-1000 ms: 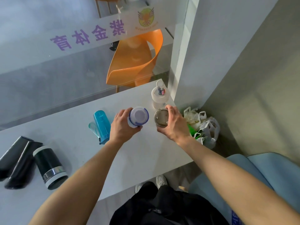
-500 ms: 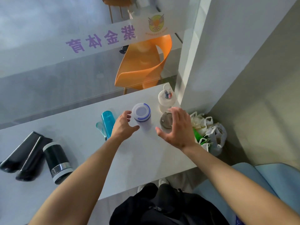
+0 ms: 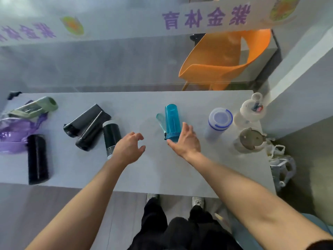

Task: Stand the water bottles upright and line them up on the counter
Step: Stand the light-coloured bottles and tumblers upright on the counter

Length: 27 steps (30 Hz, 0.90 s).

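Note:
Three bottles stand upright at the right end of the grey counter: a white one with a blue-rimmed lid, a white one with a loop handle and a clear one with a grey lid. A teal bottle lies on its side mid-counter. My right hand is at its cap end with fingers spread, holding nothing. My left hand hovers empty, fingers loosely curled, beside a lying dark green bottle. Two black bottles, another black bottle, a green one and a purple one lie further left.
A glass partition with purple lettering runs along the counter's far edge, with an orange chair behind it. A wall pillar closes off the right end. White plastic bags sit on the floor to the right. My feet are under the near edge.
Both hands let go of the two upright bottles at the right and moved left to the teal bottle. The view swung left, bringing more lying bottles into sight.

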Each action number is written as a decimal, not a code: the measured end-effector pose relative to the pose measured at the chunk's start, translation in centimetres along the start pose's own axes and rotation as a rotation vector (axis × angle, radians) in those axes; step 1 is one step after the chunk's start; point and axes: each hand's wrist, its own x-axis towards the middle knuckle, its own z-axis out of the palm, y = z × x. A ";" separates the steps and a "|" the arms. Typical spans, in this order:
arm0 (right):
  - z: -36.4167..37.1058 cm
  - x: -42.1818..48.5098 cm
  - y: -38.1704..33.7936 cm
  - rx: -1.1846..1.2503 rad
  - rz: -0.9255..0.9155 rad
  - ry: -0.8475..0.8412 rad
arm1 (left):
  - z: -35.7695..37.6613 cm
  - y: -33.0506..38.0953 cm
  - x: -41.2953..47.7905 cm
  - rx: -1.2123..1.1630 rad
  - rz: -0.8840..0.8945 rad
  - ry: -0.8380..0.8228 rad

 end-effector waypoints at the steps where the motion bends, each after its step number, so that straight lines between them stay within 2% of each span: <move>1: 0.8 0.8 -0.6 0.005 0.059 0.006 | -0.2 -0.8 -0.2 0.019 0.002 -0.027; 4: 2.9 2.6 -2.0 0.035 0.182 0.020 | -0.6 -3.0 -0.2 0.081 0.045 -0.085; 11: 3.6 1.9 -3.7 0.122 0.312 0.097 | -1.6 -5.8 2.3 0.329 0.275 -0.194; 17: 1.3 -4.0 -4.4 0.250 0.338 0.350 | -2.1 -5.9 3.6 0.405 0.446 -0.245; 21: -1.6 -6.7 -3.8 0.140 0.281 0.542 | -1.8 -4.6 4.3 0.424 0.538 -0.259; 27: -4.6 -8.6 -1.3 -0.078 0.239 0.504 | -1.1 -2.5 4.1 0.452 0.589 -0.262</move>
